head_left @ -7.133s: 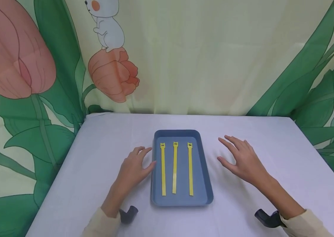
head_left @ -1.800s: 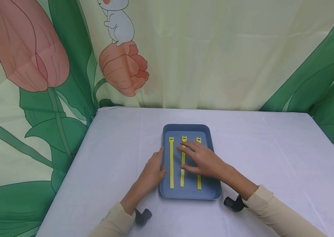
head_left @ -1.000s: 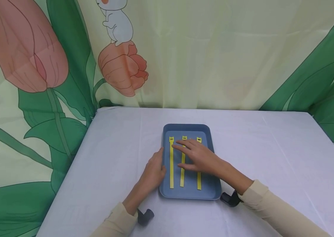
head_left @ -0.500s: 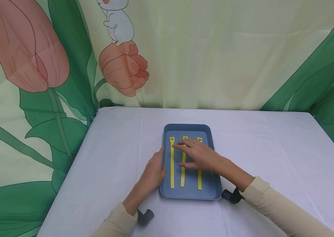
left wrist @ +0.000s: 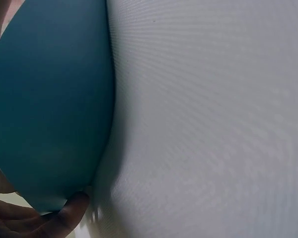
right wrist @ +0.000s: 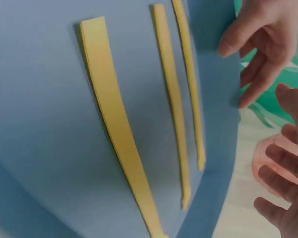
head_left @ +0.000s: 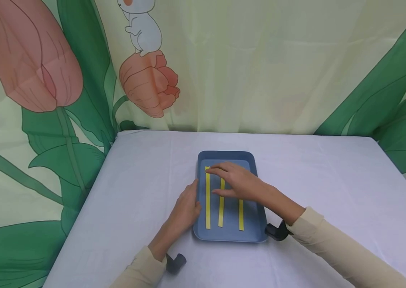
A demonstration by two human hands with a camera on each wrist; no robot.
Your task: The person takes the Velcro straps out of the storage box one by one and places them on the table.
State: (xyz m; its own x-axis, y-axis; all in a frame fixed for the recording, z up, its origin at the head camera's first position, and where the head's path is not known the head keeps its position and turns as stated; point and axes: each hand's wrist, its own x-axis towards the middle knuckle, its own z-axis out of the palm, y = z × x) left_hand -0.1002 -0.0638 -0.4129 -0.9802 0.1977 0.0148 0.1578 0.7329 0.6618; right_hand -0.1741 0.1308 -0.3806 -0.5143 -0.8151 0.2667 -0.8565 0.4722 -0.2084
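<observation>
Three yellow cable straps with slotted heads lie side by side, lengthwise, in a blue-grey tray [head_left: 224,237]: the left strap [head_left: 208,204], the middle strap [head_left: 221,212] and the right strap [head_left: 241,218]. My left hand [head_left: 185,208] holds the tray's left rim, thumb at the wall and fingers along the outside. Over the tray hovers my right hand [head_left: 240,182], fingers extended and thumb apart, nothing between them. Its fingertips are near the left strap's head and hide the other two heads. In the right wrist view the right strap [right wrist: 109,99] looks largest.
The tray stands on a table with a white cloth [head_left: 145,172]. Behind the table hangs a curtain [head_left: 242,80] printed with tulips and a white animal. A black wrist camera [head_left: 176,264] sits by the left cuff, another black camera [head_left: 277,231] by the right.
Both hands, apart from the straps at first, have come to the tray: left onto its rim, right above the straps. Lately the right hand has shifted slightly toward the strap heads. The straps stay put.
</observation>
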